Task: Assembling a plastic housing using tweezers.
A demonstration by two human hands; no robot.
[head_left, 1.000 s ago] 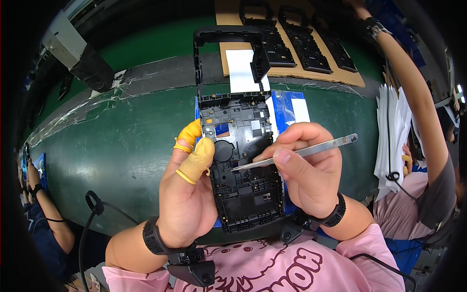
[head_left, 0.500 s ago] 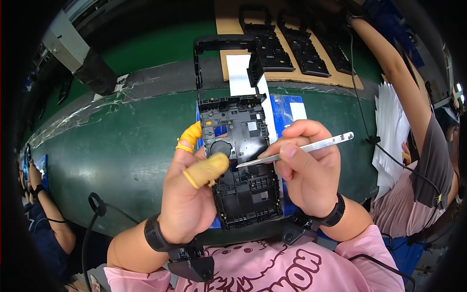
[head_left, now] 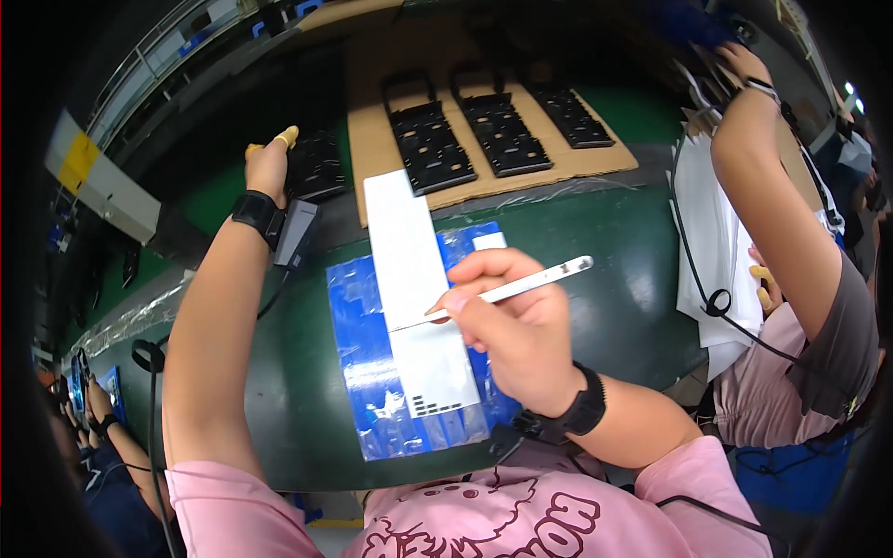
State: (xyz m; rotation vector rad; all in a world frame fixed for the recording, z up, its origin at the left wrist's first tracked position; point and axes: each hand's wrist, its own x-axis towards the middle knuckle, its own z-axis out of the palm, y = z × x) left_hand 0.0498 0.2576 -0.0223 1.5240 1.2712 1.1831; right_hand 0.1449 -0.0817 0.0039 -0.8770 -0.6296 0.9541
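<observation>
Far to the left, my left hand (head_left: 268,170) reaches out at the end of a stretched arm, yellow finger cots on its thumb and a finger. Right beside it lies a black plastic housing (head_left: 318,167), dim in shadow; whether the hand grips it I cannot tell. Between thumb and fingers my right hand (head_left: 516,325) pinches a pair of metal tweezers (head_left: 544,279), tips pointing left. Those tips hover over or touch a long white strip (head_left: 400,237) on a blue taped pad (head_left: 358,372). Small dark rectangles line the strip's near end.
Several black housings with loop handles, one of them here (head_left: 502,135), lie on brown cardboard (head_left: 372,139) at the back. To the right are white sheets (head_left: 712,242), a cable (head_left: 688,251) and a co-worker's arm (head_left: 777,177). A grey post (head_left: 107,191) stands at left.
The housing that was over the pad has gone from there, uncovering the white strip. My left hand has swung far forward and left. The tweezers stay in my right hand, slightly further left.
</observation>
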